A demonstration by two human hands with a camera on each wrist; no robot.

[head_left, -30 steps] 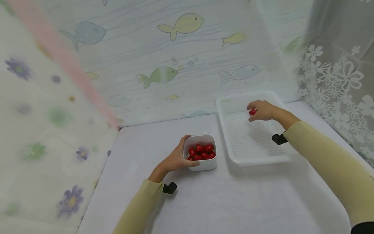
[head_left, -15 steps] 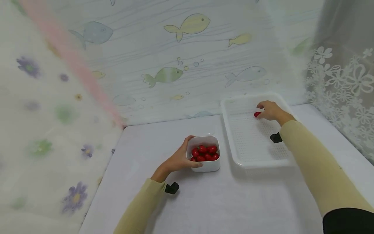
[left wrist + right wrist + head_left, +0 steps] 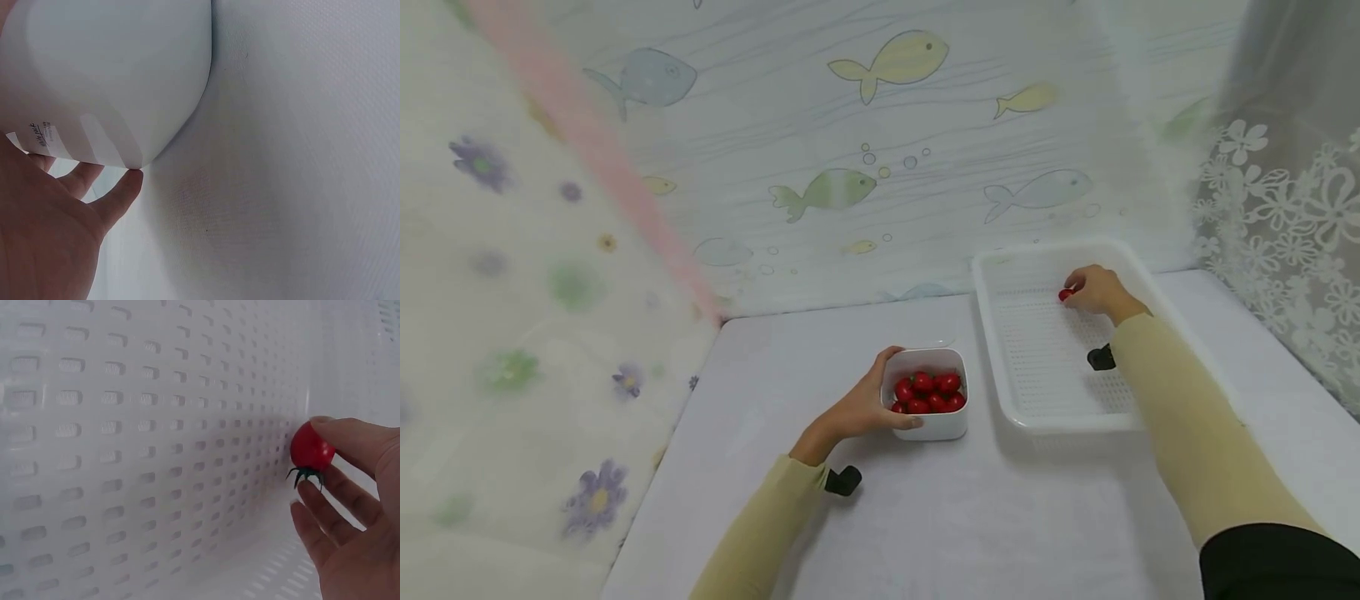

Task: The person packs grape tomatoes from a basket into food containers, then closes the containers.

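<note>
A white cloth covers the table (image 3: 970, 517), walled in by fish-printed sheeting at 12 o'clock and lace at 3 o'clock.

The right hand (image 3: 1096, 289) pinches one small red cherry tomato (image 3: 1064, 294) between thumb and fingertips, low over the far end of the white perforated tray (image 3: 1037, 417), which lies at about 2 o'clock from the bowl. In the right wrist view the tomato (image 3: 310, 450) is glossy, round and smooth, its dark green calyx pointing down, close to the slotted plastic floor. That floor is hard and flat; a round fruit let go from any height would likely roll or bounce toward the tray's wall, and too hard a squeeze could split the skin.

The left hand (image 3: 857, 408) curls around the side of the white bowl (image 3: 934, 427), thumb on its rim, steadying it. The bowl is rounded-square, smooth, and holds a heap of red tomatoes (image 3: 925, 393); tipping it would probably spill them across the cloth.
</note>
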